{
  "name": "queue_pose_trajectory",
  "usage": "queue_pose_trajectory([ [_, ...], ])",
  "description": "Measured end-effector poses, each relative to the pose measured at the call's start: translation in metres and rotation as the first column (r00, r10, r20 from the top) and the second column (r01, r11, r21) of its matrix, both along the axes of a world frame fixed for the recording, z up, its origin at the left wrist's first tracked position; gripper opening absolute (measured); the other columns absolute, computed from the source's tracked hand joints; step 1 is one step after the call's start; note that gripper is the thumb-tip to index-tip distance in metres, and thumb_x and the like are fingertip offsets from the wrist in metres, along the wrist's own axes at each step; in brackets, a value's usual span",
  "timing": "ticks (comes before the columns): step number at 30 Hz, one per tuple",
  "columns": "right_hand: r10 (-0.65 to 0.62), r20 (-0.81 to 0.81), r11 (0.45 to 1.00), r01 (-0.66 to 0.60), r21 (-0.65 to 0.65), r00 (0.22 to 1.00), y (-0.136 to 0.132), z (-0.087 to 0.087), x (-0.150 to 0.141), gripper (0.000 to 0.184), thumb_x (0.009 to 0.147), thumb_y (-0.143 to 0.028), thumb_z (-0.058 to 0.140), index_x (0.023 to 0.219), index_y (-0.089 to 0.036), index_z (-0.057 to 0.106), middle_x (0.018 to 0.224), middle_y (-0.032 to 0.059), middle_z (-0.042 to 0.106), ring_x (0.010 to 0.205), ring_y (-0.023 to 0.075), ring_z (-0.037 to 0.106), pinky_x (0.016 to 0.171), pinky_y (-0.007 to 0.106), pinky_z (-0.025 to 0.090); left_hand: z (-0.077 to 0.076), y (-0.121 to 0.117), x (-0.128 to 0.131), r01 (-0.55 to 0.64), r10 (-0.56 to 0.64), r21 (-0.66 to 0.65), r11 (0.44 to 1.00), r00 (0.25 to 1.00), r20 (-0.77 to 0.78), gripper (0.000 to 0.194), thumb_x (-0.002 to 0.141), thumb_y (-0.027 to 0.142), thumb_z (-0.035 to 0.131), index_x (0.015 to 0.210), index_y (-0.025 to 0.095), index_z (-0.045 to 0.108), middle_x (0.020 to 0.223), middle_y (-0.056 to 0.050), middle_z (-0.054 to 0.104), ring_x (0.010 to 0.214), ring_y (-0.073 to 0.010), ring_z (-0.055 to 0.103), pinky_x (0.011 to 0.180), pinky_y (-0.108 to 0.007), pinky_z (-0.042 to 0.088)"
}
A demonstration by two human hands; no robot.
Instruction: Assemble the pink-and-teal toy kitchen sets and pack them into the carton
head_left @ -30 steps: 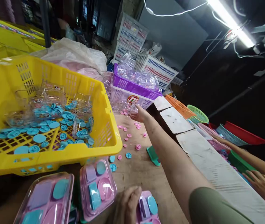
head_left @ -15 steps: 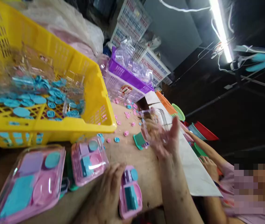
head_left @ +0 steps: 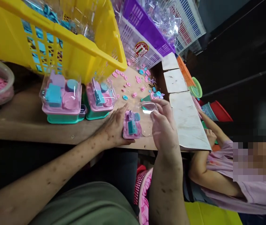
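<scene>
My left hand (head_left: 115, 128) grips the side of a small pink toy set (head_left: 133, 126), which bears teal and lilac blocks. Between the fingers and thumb of my right hand (head_left: 164, 122) is a clear plastic cover (head_left: 148, 107), tilted just right of the pink toy set and apart from most of it. To the left, two similar sets, a larger one (head_left: 61, 95) and a smaller one (head_left: 101, 98), stand under clear covers on green bases. Beyond my right hand, another green-based piece (head_left: 148, 97) is partly hidden.
A yellow basket (head_left: 104, 54) with clear covers and blue parts stands at the back left. Behind is a purple basket (head_left: 144, 18) of clear plastic pieces. Loose pink pieces (head_left: 134, 94) lie on the table. A tub (head_left: 11, 82) sits far left; a co-worker's arm (head_left: 214, 128) is at right.
My right hand has come back from the far side of the table, bringing the clear cover beside the pink toy set. My left hand now grips that set. The view has tilted downward.
</scene>
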State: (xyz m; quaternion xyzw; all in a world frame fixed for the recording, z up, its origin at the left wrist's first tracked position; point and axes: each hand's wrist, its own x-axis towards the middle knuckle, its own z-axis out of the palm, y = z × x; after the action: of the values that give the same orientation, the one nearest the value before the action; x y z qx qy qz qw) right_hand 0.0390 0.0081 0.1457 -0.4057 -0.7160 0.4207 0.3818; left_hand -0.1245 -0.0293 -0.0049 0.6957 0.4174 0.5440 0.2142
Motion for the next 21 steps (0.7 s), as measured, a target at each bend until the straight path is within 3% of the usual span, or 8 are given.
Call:
queue_pose_trajectory([
  [3,0.023,0.133,0.988,-0.043,0.150,0.991,0.000,0.005,-0.003,0.037,0.107,-0.046,0.058,0.140,-0.034,0.068,0.140,0.0062,0.078,0.141,0.0322,0.069,0.125,0.057,0.053,0.000,0.000,0.001,0.002,-0.002,-0.012,1.000,1.000,0.016,0.164,0.066,0.045,0.110,0.182,0.027,-0.004,0.178,-0.030,0.038,0.161,-0.0541,0.047,0.131,-0.078,0.042],
  [8,0.011,0.185,0.955,-0.065,0.289,0.983,-0.002,-0.007,-0.015,0.028,0.109,-0.040,0.058,0.128,-0.030,0.075,0.135,0.0062,0.079,0.134,0.0319,0.072,0.121,0.055,0.055,0.001,0.000,0.002,0.012,-0.012,-0.006,1.000,0.999,0.053,0.169,0.062,0.042,0.113,0.182,0.031,-0.005,0.180,-0.027,0.034,0.163,-0.0549,0.045,0.133,-0.078,0.040],
  [12,-0.007,0.205,0.941,-0.063,0.332,0.979,-0.001,-0.015,-0.018,0.025,0.111,-0.043,0.062,0.126,-0.029,0.077,0.129,0.0060,0.079,0.124,0.0299,0.074,0.113,0.051,0.057,0.001,-0.001,0.000,0.046,-0.047,0.007,0.999,0.995,0.089,0.174,0.060,0.039,0.114,0.182,0.030,-0.011,0.180,-0.028,0.035,0.163,-0.0542,0.045,0.132,-0.077,0.043],
  [16,-0.049,0.284,0.929,-0.061,0.366,0.958,0.000,-0.012,-0.017,0.026,0.113,-0.046,0.061,0.125,-0.030,0.077,0.128,0.0058,0.079,0.123,0.0305,0.073,0.111,0.052,0.055,0.003,-0.002,0.000,0.054,-0.045,-0.057,0.997,0.989,0.142,0.180,0.059,0.044,0.115,0.181,0.029,-0.017,0.182,-0.029,0.032,0.164,-0.0543,0.044,0.131,-0.079,0.043],
  [19,-0.086,0.322,0.922,-0.047,0.383,0.943,0.000,-0.009,-0.015,0.028,0.112,-0.048,0.061,0.126,-0.030,0.077,0.128,0.0072,0.078,0.125,0.0322,0.071,0.114,0.055,0.053,0.006,-0.003,-0.001,0.047,-0.036,-0.077,0.996,0.990,0.139,0.177,0.062,0.044,0.113,0.181,0.028,-0.018,0.187,-0.030,0.021,0.169,-0.0546,0.037,0.132,-0.078,0.043],
  [21,-0.078,0.321,0.935,-0.043,0.352,0.944,0.000,-0.008,-0.014,0.028,0.112,-0.048,0.062,0.127,-0.030,0.077,0.129,0.0072,0.078,0.125,0.0323,0.071,0.113,0.056,0.053,0.007,-0.004,-0.001,0.049,-0.037,-0.087,0.995,0.991,0.131,0.171,0.066,0.039,0.109,0.182,0.027,-0.016,0.187,-0.030,0.022,0.169,-0.0529,0.038,0.131,-0.075,0.045],
])
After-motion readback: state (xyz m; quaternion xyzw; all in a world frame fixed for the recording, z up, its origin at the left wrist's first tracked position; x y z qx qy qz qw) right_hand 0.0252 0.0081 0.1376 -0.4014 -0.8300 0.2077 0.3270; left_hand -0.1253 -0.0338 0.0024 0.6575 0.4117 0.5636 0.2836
